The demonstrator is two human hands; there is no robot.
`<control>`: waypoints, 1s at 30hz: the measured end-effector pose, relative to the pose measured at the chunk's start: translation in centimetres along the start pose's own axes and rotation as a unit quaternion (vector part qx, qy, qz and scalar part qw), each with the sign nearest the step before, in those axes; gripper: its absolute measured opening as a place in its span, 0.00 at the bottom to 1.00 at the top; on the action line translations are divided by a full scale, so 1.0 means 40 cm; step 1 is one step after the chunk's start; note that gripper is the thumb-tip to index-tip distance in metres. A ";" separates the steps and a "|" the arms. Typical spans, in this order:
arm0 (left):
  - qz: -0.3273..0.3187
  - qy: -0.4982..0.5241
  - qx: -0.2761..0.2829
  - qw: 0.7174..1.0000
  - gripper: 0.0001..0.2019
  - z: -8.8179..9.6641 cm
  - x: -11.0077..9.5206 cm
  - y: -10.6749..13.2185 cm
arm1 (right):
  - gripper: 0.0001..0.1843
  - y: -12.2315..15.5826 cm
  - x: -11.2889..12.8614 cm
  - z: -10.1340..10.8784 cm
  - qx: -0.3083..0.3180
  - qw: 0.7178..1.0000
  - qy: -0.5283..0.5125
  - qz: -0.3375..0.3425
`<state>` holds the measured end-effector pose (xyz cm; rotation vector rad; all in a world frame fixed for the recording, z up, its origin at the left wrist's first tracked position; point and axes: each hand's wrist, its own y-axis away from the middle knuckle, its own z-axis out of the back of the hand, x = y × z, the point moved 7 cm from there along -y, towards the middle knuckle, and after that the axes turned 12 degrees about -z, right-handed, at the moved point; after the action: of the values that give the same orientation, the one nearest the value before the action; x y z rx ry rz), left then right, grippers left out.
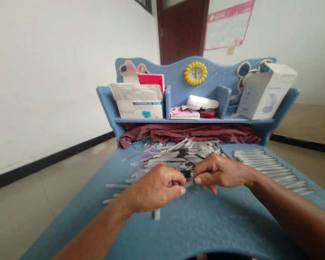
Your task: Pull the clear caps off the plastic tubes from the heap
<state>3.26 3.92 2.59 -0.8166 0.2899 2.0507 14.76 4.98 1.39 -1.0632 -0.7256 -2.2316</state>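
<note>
My left hand (158, 186) and my right hand (220, 171) are close together above the blue desk, both closed in a pinch. Between their fingertips runs a slim translucent pen (189, 183), gripped at either end and mostly covered by the fingers. Just behind the hands lies a loose heap of pens (176, 154), clear and whitish with black parts. Several more pens (116, 186) stick out to the left of my left hand. A short whitish piece (157, 215) shows below my left hand; its kind is unclear.
A row of similar pens (271, 169) lies side by side on the desk (206, 224) at the right. Behind the heap is a checked red cloth (178, 133) under a shelf (151, 120). The shelf bears a mask box (138, 106), papers (184, 115) and a white carton (264, 94).
</note>
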 end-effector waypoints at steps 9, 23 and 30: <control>0.038 0.059 -0.053 0.996 0.09 0.026 0.013 0.005 | 0.19 -0.010 -0.021 0.024 -0.021 0.989 -0.143 -0.014; 0.045 0.045 -0.057 0.996 0.09 0.024 0.018 0.004 | 0.19 -0.013 -0.013 0.021 -0.052 0.994 -0.100 -0.005; 0.049 0.043 -0.056 0.996 0.09 0.023 0.021 0.004 | 0.19 -0.015 -0.018 0.023 -0.065 0.995 -0.077 -0.007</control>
<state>2.40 4.79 2.72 -0.9793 0.2689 2.1424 15.20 6.20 1.16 -1.3092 -0.6605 -2.2524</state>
